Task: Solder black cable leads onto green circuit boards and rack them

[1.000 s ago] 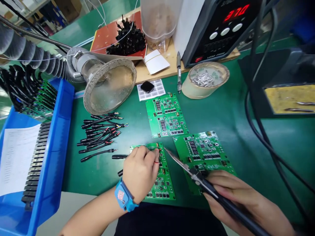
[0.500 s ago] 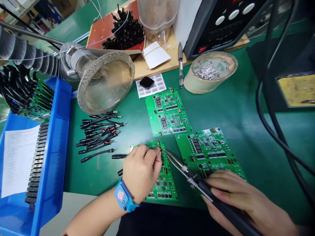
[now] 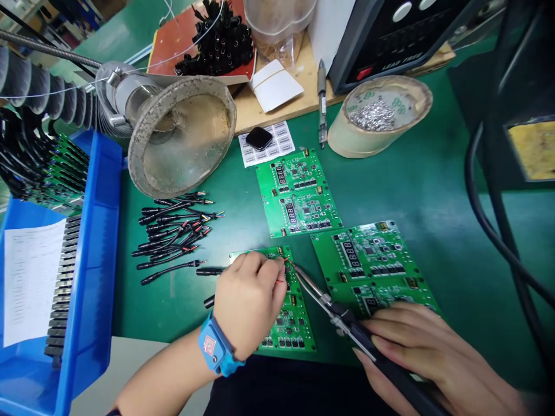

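My left hand (image 3: 251, 300), with a blue wrist strap, is closed over the upper part of a green circuit board (image 3: 299, 329). Its fingers pinch a thin red wire (image 3: 281, 281) of a black cable (image 3: 210, 271), whose plug end sticks out left of the hand. My right hand (image 3: 425, 346) is wrapped round a black soldering iron (image 3: 347, 323). The iron's tip touches, or nearly touches, the wire end by my left fingertips at the board's upper edge. Under the right hand lies another double board (image 3: 373, 254), partly covered. A further double board (image 3: 299, 190) lies above.
Several loose black cables (image 3: 173, 237) lie at left, beside a blue bin (image 3: 97, 277) of boards and a paper sheet. A fume extractor hood (image 3: 182, 138) stands behind. At the back are a soldering station (image 3: 390, 46), a solder-scrap tub (image 3: 364, 138) and a pen (image 3: 322, 104). Black cords (image 3: 489, 219) hang at right.
The view has shifted slightly. Both hands keep almost the same pose, with the iron's tip still at the wire end by my left fingertips.
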Motion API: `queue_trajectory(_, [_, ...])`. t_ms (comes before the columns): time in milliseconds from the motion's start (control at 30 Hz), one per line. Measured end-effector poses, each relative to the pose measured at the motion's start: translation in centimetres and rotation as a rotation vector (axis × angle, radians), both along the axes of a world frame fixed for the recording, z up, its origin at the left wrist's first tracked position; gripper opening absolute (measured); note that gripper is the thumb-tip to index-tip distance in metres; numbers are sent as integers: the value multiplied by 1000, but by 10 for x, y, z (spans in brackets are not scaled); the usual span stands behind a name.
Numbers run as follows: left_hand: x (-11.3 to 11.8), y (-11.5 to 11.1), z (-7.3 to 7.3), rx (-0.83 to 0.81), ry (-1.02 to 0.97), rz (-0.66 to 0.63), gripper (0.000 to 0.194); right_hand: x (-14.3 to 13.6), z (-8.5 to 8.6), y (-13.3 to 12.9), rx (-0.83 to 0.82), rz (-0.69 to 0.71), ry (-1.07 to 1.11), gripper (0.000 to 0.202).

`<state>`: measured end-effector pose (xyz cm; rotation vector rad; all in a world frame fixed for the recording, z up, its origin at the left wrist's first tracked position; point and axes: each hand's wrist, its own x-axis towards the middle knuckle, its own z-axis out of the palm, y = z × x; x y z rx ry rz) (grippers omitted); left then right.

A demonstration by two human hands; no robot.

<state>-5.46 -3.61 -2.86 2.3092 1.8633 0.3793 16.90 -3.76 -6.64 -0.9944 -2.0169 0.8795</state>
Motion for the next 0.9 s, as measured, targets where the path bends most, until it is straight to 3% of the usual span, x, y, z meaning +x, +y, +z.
queue_trajectory(67, [-1, 0, 0, -20, 12, -10, 11, -3, 4, 2, 118, 122, -48, 17])
queue_trajectory(133, [-1, 0, 0, -33, 25, -18, 11, -6, 6, 3, 162, 122, -78, 16])
queue_trajectory(633, [1, -4, 0, -29, 119, -38, 14, -5, 2, 0, 157, 155, -14, 20])
queue_trajectory(767, [1, -3, 1, -49, 113, -38, 14, -2, 6, 4, 128, 200, -70, 13])
queue_trajectory(900, [1, -3, 0, -41, 111, -33, 13, 3, 1, 1, 64, 121, 57, 23])
